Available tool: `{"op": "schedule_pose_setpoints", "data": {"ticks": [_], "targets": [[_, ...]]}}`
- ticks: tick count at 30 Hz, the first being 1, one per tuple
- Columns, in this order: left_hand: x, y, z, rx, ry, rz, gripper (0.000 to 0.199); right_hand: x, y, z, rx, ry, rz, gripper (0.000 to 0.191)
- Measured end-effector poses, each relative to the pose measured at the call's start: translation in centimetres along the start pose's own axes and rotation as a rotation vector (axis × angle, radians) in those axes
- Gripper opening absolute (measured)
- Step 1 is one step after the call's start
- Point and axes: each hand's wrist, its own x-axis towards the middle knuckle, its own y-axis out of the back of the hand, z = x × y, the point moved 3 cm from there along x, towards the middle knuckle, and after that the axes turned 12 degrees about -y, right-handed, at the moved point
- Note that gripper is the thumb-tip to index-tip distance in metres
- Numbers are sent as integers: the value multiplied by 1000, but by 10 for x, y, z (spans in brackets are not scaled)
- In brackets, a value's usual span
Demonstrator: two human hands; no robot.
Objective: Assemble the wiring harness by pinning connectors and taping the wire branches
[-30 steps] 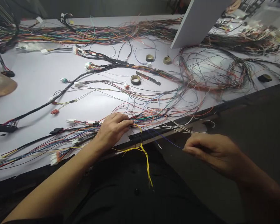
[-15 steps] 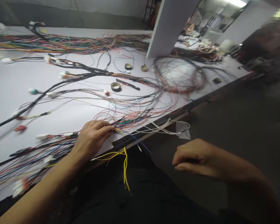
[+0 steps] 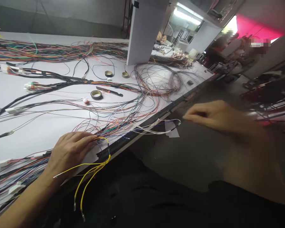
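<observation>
My left hand (image 3: 72,150) is closed around a bundle of thin wires (image 3: 114,128) at the front edge of the table. Yellow wires (image 3: 95,164) with metal terminals come out beside its fingertips and droop over the edge, in front of my dark clothing. To the right, my right hand (image 3: 211,117) is in the air beyond the edge, fingers pinched together; what they hold, if anything, is too small to make out. Close to its fingertips are the ends of several white wires (image 3: 154,132), which stick out past the edge.
Tape rolls (image 3: 96,94) and a dark flat blade-like tool (image 3: 109,91) lie on the white table (image 3: 49,122). Behind are a black-wrapped harness (image 3: 68,83), coiled wires (image 3: 156,91) and an upright white panel (image 3: 142,34). Another person's hand (image 3: 161,38) shows beyond it.
My view has swung to the right. My right hand has moved up and away, near the white wire ends. The yellow wires have swung to the left; my left hand stays on the bundle.
</observation>
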Motion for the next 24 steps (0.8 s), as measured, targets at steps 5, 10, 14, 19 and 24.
{"op": "schedule_pose_setpoints", "data": {"ticks": [5,10,14,19,24], "targets": [[-3,-3,-1,59,-26,-9,20,31,-38,19,123,-53,-141,37],[-3,0,1,75,-21,6,21,44,-64,34,319,-65,-399,45],[-4,0,1,77,-23,22,22,56,-70,54,280,-148,-261,46],[-3,0,0,18,10,25,24,55,-90,78,57,-355,-223,54],[-1,2,3,76,-13,-3,21,36,-115,62,-46,-346,-99,46]]}}
